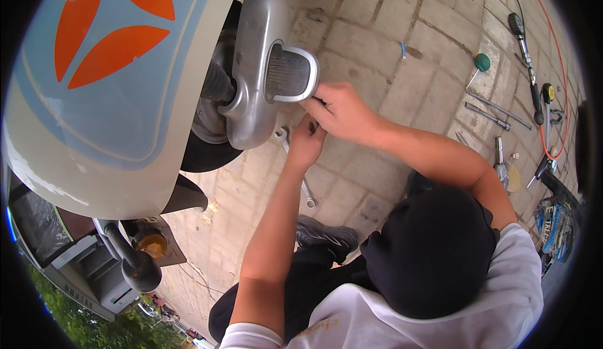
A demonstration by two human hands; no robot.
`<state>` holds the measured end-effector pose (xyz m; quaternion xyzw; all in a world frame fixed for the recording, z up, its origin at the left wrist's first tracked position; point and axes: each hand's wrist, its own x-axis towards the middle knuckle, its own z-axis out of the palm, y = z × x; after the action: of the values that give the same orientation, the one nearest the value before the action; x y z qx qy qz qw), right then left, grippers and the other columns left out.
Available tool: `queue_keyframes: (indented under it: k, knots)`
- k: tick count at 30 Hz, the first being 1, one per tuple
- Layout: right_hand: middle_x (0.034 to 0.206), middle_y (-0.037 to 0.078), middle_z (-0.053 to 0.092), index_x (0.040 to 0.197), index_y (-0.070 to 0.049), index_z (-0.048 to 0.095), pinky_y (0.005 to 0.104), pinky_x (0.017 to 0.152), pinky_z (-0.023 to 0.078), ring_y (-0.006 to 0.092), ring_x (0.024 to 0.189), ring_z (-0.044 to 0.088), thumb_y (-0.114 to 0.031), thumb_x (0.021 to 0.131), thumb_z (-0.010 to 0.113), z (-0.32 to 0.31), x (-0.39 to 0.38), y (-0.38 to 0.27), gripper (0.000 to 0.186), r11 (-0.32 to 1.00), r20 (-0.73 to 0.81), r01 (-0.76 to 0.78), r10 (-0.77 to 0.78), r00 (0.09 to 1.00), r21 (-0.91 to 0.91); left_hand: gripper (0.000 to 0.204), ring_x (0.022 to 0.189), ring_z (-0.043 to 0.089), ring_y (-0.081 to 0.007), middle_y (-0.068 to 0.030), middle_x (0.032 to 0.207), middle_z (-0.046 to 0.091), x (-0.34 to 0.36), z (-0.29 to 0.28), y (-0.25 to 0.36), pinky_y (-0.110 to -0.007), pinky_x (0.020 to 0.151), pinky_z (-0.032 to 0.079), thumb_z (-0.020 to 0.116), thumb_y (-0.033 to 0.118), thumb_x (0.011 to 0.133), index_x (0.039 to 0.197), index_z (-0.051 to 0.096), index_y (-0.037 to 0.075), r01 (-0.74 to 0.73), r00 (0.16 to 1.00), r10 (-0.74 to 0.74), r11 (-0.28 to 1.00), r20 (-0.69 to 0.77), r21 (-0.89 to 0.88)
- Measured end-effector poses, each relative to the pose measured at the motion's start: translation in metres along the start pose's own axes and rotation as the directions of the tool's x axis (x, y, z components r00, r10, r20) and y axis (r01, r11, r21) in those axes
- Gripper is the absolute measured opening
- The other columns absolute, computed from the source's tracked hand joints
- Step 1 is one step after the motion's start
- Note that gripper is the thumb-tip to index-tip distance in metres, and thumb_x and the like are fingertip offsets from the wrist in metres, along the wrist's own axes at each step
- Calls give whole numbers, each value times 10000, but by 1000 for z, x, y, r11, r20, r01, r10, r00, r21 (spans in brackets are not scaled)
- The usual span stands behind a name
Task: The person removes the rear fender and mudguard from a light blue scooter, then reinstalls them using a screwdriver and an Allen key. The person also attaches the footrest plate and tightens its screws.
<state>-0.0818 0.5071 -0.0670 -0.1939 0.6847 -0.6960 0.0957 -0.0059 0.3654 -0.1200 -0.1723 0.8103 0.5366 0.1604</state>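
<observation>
A white and light-blue vehicle panel with orange shapes [113, 98] fills the upper left, likely part of a scooter. Beside it hangs a silver housing [254, 98] with a D-shaped rim around a dark ribbed insert [287, 74]. My right hand [344, 111] is at the rim's lower right corner, fingertips closed against its edge. Just below, my left hand [306, 143] pinches close to the right fingers. Whatever sits between the fingers of either hand is hidden. A combination wrench [308, 193] lies on the paving beside my left forearm, partly covered by it.
Tools lie on the brick paving at right: a green-handled screwdriver [482, 62], a ratchet-like tool [519, 28], metal bars [488, 115] and a socket tool [500, 154]. A red hose [561, 66] curves past them. My black-clad knee [433, 248] and shoe [326, 234] are close below.
</observation>
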Motion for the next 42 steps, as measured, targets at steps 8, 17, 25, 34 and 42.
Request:
queue_keyframes:
  k: [8, 17, 25, 34, 42]
  knots:
    - [809, 169, 600, 850, -3, 598, 431, 649, 502, 388, 729, 588, 1, 749, 552, -6, 23, 22, 111, 964, -149, 223, -243, 958, -144, 386, 1155, 531, -269, -202, 1234, 553, 44, 24, 34, -382, 937, 432, 585, 168, 894, 1226, 490, -6, -161, 983, 171, 977, -68, 138]
    - [906, 147, 658, 1101, -102, 666, 405, 703, 531, 358, 797, 628, 14, 759, 564, -12, 31, 20, 376, 952, -254, 249, -288, 923, -175, 423, 1224, 451, -157, -62, 1328, 475, 34, 16, 67, -301, 1029, 370, 539, 48, 896, 1309, 454, 6, -228, 971, 180, 895, -157, -382]
    - [867, 136, 660, 1040, -80, 682, 381, 691, 535, 337, 777, 637, 0, 732, 625, -10, 37, 27, 323, 944, -261, 279, -319, 911, -177, 388, 1142, 518, -166, -58, 1239, 545, 34, 16, 60, -319, 972, 436, 581, 44, 869, 1251, 532, -2, -249, 962, 164, 854, -217, -456]
    - [898, 80, 683, 1015, 26, 658, 286, 771, 497, 140, 824, 618, 41, 767, 642, 1, 42, 47, 249, 986, -198, 162, -153, 968, 29, 407, 1112, 543, -194, -118, 1255, 581, 32, 20, 25, -311, 973, 411, 563, 145, 919, 1283, 508, -29, -69, 965, -48, 902, -258, -426]
    - [953, 30, 675, 1049, 23, 649, 266, 812, 480, 107, 869, 591, 45, 841, 567, -1, 38, 81, 225, 998, -289, -27, 44, 956, 62, 481, 1190, 517, -244, -153, 1314, 547, 33, 19, 12, -347, 1008, 392, 583, 184, 892, 1316, 486, -19, -157, 952, 39, 913, -303, -377]
